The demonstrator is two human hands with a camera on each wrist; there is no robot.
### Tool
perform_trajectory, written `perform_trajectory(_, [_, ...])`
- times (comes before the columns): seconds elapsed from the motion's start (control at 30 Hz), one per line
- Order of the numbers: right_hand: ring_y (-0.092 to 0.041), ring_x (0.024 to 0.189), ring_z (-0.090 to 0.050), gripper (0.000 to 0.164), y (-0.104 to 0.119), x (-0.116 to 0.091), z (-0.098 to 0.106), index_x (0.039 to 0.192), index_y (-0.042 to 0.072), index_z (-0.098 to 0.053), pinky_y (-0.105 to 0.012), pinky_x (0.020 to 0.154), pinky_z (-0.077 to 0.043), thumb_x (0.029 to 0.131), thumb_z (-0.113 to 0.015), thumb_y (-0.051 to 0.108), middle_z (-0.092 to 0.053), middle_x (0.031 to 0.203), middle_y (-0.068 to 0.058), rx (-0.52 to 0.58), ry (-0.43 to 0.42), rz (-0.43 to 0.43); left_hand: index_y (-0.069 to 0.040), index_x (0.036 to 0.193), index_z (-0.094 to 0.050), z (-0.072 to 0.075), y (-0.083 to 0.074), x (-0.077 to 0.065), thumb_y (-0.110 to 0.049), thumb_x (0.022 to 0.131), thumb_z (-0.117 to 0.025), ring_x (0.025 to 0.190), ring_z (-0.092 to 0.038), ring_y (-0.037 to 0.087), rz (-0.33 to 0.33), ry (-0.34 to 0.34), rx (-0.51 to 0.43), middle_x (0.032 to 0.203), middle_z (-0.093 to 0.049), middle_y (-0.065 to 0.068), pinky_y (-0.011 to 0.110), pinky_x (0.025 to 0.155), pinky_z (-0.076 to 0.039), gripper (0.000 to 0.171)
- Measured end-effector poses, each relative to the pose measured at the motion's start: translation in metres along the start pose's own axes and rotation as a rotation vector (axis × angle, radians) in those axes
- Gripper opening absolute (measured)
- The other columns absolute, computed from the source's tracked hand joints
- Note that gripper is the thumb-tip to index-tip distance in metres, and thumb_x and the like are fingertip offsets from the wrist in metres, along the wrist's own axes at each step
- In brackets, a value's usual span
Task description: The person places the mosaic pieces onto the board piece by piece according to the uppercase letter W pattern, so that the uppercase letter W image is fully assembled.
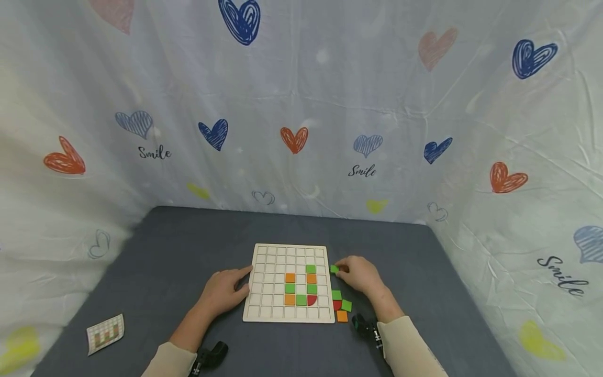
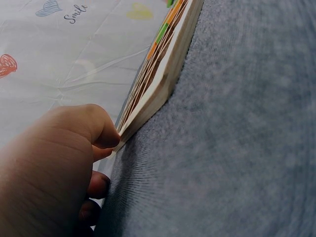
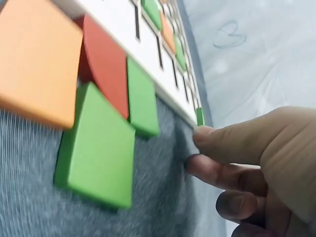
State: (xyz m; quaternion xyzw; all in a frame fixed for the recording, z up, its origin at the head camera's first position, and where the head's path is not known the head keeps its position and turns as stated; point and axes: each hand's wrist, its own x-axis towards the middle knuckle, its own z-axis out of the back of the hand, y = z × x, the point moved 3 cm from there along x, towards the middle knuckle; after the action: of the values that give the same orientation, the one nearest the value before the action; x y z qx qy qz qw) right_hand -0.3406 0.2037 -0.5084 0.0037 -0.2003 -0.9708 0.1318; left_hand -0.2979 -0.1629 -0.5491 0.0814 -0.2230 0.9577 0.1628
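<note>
Sleeves (image 1: 169, 360) flank ample tabletop (image 1: 282, 351). Your relaxed left hand (image 1: 225, 290) touches the board's (image 1: 266, 280) left edge; your right hand (image 1: 360, 273) pinches a green tile (image 1: 334, 269) beyond its right.

"Smile" (image 1: 155, 152) thrice on the curtain (image 1: 339, 78)

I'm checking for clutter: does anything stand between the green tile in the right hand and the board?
Nothing visible does. The green tile, pinched in the right hand, is just beside the right edge of the board. The loose tiles lie lower in the head view, off that short path.
</note>
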Motion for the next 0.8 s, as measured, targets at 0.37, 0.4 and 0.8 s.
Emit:
perform_trajectory(0.37, [-0.011,0.061,-0.055,0.027,0.048,-0.005,0.012,0.120,0.010,-0.078,-0.030,0.056,-0.043,0.095,-0.074,0.019,-0.074,0.099,0.000,0.042,0.005,0.113,-0.014,0.144,-0.063,-0.001,0.000,0.000,-0.025,0.094,-0.065,0.063,-0.048,0.011,0.002,0.007,0.006,0.067,-0.048,-0.009,0.048,0.081,-0.046,0.051])
perform_trajectory(0.4, [-0.010,0.056,-0.051,0.026,0.053,-0.005,0.013,0.119,0.010,-0.078,-0.029,0.053,-0.041,0.095,-0.074,0.019,-0.072,0.095,0.002,0.040,0.010,0.128,-0.013,0.144,-0.063,-0.001,0.000,0.000,-0.024,0.094,-0.065,0.065,-0.051,0.012,0.001,0.001,0.006,0.070,-0.053,-0.009,0.049,0.083,-0.047,0.051])
perform_trajectory(0.8, [-0.005,0.056,-0.036,0.025,0.106,-0.010,0.004,0.117,0.014,-0.079,-0.025,0.051,-0.028,0.094,-0.074,0.023,-0.044,0.063,0.010,0.004,0.075,0.322,-0.013,0.144,-0.063,0.001,-0.001,0.001,-0.024,0.094,-0.065,0.059,-0.041,0.008,-0.007,0.008,0.008,0.064,-0.044,-0.011,0.044,0.076,-0.043,0.051])
